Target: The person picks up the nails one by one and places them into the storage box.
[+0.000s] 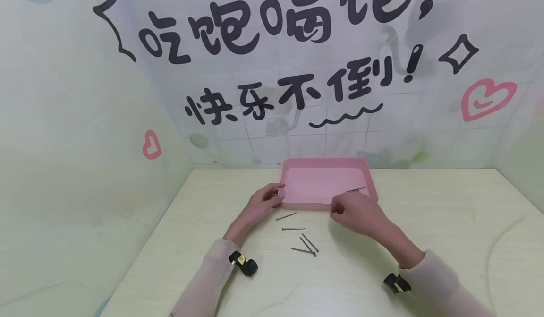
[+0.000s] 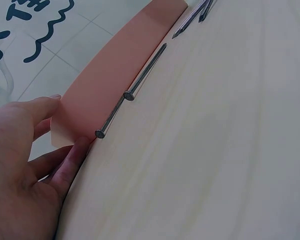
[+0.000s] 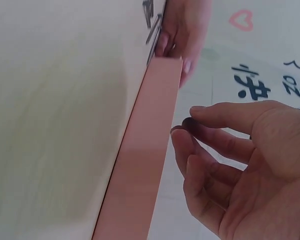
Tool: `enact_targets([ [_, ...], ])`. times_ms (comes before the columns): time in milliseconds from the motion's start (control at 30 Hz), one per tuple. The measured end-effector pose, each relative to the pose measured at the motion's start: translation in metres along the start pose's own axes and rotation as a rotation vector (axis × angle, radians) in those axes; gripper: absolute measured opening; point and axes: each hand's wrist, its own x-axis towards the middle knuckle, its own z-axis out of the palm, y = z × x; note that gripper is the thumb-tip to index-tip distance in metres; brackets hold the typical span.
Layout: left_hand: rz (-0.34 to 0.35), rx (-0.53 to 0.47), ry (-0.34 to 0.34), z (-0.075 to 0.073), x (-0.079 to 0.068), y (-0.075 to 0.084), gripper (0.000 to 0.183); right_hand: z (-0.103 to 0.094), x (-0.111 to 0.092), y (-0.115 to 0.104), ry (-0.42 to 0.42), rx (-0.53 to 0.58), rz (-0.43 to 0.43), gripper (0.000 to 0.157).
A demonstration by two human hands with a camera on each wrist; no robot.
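Observation:
A shallow pink tray [image 1: 323,207] sits at the back of the table. My left hand [image 1: 260,204] holds its left end; in the left wrist view, fingers meet the rim and the lower corner. Dark metal nails lie inside the tray [image 1: 356,189], just beyond my right hand [image 1: 356,213], partly hidden by it. That hand hovers over the near wall with loosely curled fingers [image 3: 215,132], thumb and index tips close, nothing visible between them. Several nails [image 1: 293,228] lie on the table in front of the tray, some crossing in a small cluster [image 1: 309,245].
A pale wood-grain table [image 1: 425,241] carries everything. Behind it stands a wall covering [image 1: 238,147] with black lettering and pink hearts, close to the tray's far side. Side panels [image 1: 85,166] border the table.

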Motion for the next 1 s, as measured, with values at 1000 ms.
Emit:
enact_targets([
  [1000, -0.006, 0.032, 0.002, -0.001, 0.001, -0.003, 0.042, 0.037, -0.009, -0.038, -0.201, -0.036, 0.033, 0.015],
])
